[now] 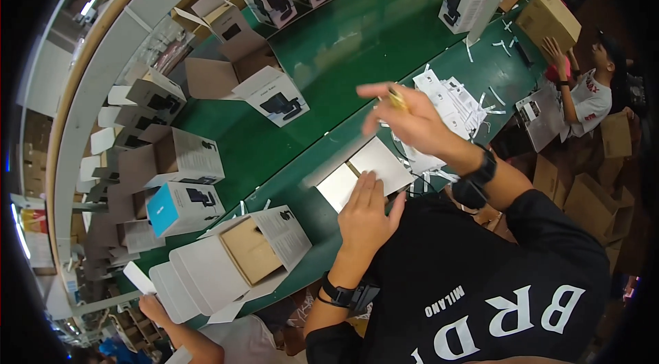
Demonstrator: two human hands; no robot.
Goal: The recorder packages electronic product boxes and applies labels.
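Note:
On the green table in front of me lies a small white box [382, 163], its top split by a narrow dark gap. My left hand [364, 216] rests on it near that gap, fingers stretched out flat. Above the box's far right side, my right hand [410, 122] is raised and smeared by motion, with its index finger pointing left. A small yellow thing [397, 99] shows between its curled fingers; its kind cannot be made out. A pale blurred strip [336, 163] runs along the box's far left edge.
Printed sheets [449, 106] are heaped beyond my right hand, with paper strips around. An open carton [250, 254] stands left, near another person's hand [152, 309]. More cartons [271, 96] line the table's far side. Another person [592, 93] handles a brown box [549, 20] at right.

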